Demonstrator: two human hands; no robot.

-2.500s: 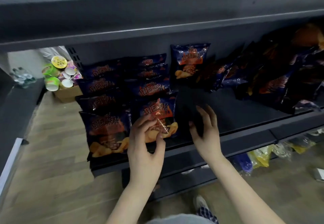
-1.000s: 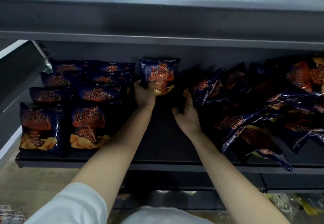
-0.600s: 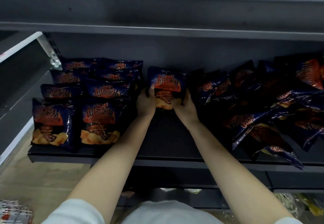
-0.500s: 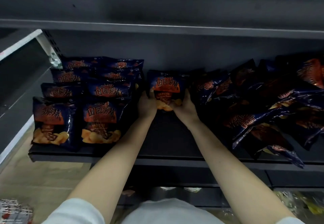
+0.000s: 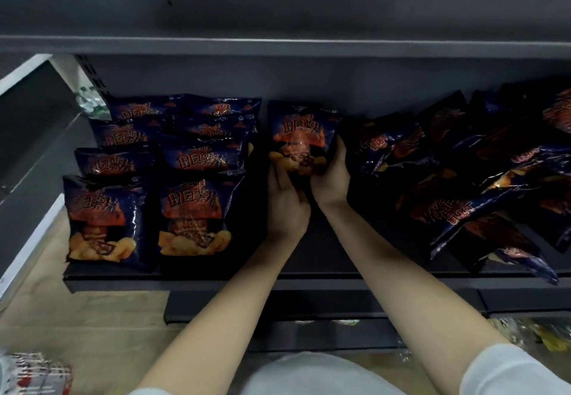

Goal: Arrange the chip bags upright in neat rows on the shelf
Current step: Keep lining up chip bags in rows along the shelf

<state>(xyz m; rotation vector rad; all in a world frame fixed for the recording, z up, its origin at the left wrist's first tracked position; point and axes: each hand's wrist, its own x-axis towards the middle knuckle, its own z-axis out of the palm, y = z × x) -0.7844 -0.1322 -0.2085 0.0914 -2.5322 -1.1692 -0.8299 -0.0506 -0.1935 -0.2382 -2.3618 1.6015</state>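
A dark blue chip bag [image 5: 301, 135] with orange print stands upright near the back of the dark shelf [image 5: 216, 280]. My left hand [image 5: 285, 200] cups its lower left corner and my right hand [image 5: 332, 175] grips its lower right side. To the left, two neat rows of the same bags [image 5: 191, 209] stand upright, several deep. To the right lies a loose heap of bags [image 5: 463, 172], tilted and overlapping.
A grey upper shelf [image 5: 278, 45] overhangs the working shelf. Its grey back panel [image 5: 340, 82] rises behind the bags. A lower shelf [image 5: 525, 329] holds yellow packets at bottom right. Wooden floor [image 5: 61, 317] shows at the left, with a red-and-white package [image 5: 34, 373] in the corner.
Both hands reached to the back of the shelf, closed on the single bag there and have drawn it slightly forward. My view swung left to face the shelf.
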